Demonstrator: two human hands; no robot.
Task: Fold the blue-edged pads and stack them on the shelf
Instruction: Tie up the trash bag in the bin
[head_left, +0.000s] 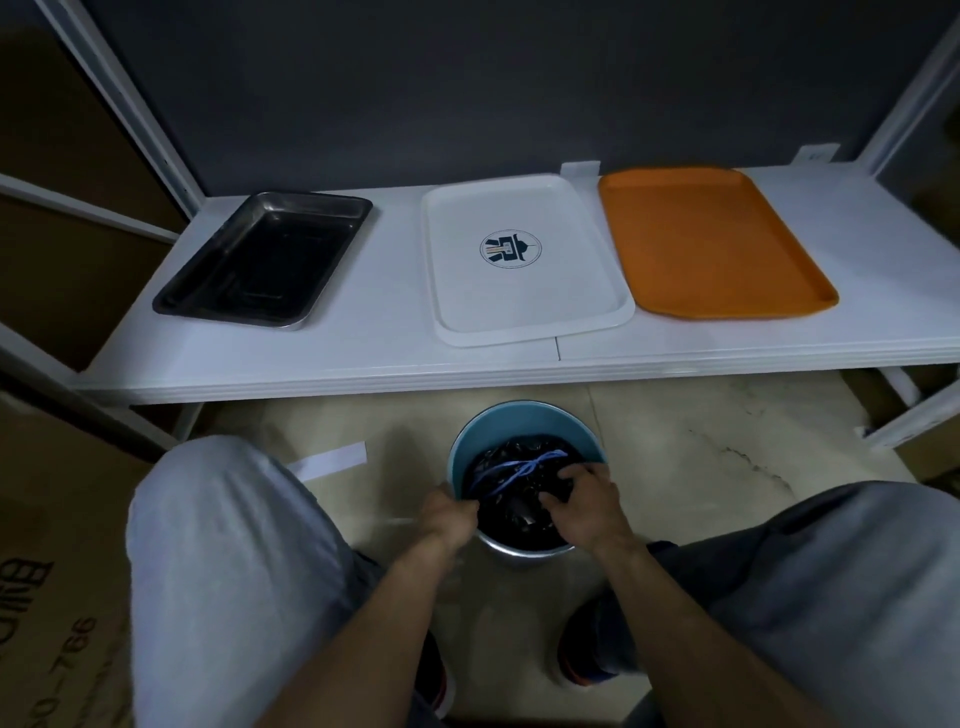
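A blue bucket stands on the floor between my knees, below the white shelf. Dark pads with blue edging lie crumpled inside it. My left hand is at the bucket's left rim, fingers curled on the edge of a pad. My right hand reaches into the bucket from the right and grips the dark fabric.
On the shelf sit a dark metal tray at left, a white tray with a round logo in the middle, and an orange tray at right. A white paper strip lies on the floor. Cardboard boxes stand at left.
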